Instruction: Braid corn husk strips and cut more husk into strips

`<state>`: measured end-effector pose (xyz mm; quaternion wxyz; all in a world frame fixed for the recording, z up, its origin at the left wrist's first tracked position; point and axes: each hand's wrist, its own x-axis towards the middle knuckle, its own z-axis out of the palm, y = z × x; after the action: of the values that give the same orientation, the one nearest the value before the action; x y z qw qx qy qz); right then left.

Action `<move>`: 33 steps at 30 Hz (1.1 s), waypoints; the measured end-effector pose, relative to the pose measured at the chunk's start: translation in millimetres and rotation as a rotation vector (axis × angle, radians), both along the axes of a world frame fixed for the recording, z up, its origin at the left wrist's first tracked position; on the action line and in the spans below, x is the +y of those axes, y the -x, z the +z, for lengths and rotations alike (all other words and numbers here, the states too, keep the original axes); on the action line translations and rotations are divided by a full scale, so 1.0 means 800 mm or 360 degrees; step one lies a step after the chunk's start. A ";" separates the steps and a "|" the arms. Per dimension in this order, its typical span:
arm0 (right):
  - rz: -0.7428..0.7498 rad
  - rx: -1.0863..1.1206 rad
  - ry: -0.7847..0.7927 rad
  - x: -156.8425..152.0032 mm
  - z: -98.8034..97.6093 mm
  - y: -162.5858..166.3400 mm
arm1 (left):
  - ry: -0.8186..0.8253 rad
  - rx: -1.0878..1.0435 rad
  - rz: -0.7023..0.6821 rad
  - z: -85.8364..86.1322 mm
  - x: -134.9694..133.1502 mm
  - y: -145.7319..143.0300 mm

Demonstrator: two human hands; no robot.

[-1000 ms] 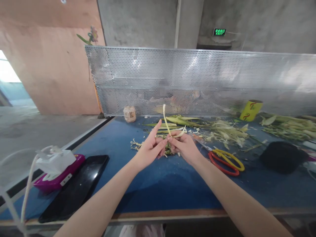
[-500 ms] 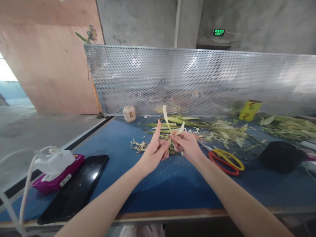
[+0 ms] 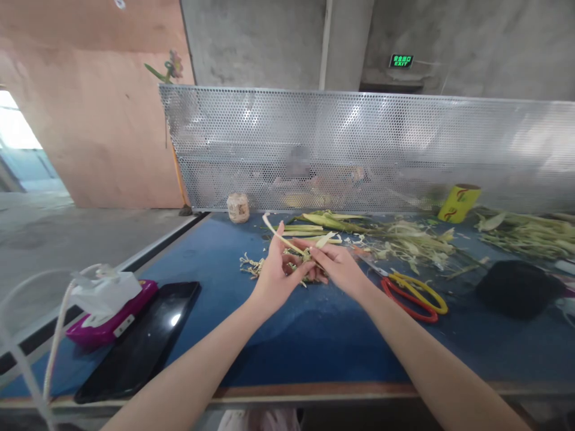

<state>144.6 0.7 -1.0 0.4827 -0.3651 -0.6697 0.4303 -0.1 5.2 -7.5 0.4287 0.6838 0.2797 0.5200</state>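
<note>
A pale corn husk strip (image 3: 270,223) is held between my two hands above the table, its free end curving up to the left. My left hand (image 3: 276,272) is closed on the lower part of it, one finger pointing upward behind the strip. My right hand (image 3: 339,266) pinches the strip's other end, where a short flat husk piece (image 3: 324,240) sticks up. Fingers hide the spot where the pieces meet. Beneath and left of the hands lie small knotted husk pieces (image 3: 249,264). Scissors (image 3: 387,276) with red and yellow handles rest beside my right wrist.
Green husk leaves (image 3: 335,222) and shredded husks (image 3: 408,239) spread behind and right. A yellow roll (image 3: 459,203) and a twine spool (image 3: 238,208) stand near the perforated metal screen (image 3: 269,131). A phone (image 3: 139,341), purple power strip (image 3: 96,326) and black object (image 3: 516,288) lie at the sides.
The strip has swung from nearly upright to leaning left. My hands have come closer together, and the left hand's fingers have moved in around the strip's lower part.
</note>
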 end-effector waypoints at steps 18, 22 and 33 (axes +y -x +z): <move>-0.0120 -0.0047 0.0049 -0.003 0.000 0.005 | 0.0120 -0.0223 0.0238 0.001 0.009 0.003; -0.0168 -0.0088 0.0023 -0.004 -0.001 0.008 | 0.0078 -0.0260 0.0360 0.001 0.015 0.004; -0.0009 -0.0096 0.0163 0.003 -0.004 0.001 | 0.0141 -0.0347 0.0155 0.001 0.011 0.002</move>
<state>144.1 3.4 -4.0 0.4441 -0.4041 -0.6600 0.4516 -1.4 13.7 -6.4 0.4606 0.5891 0.2870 0.5987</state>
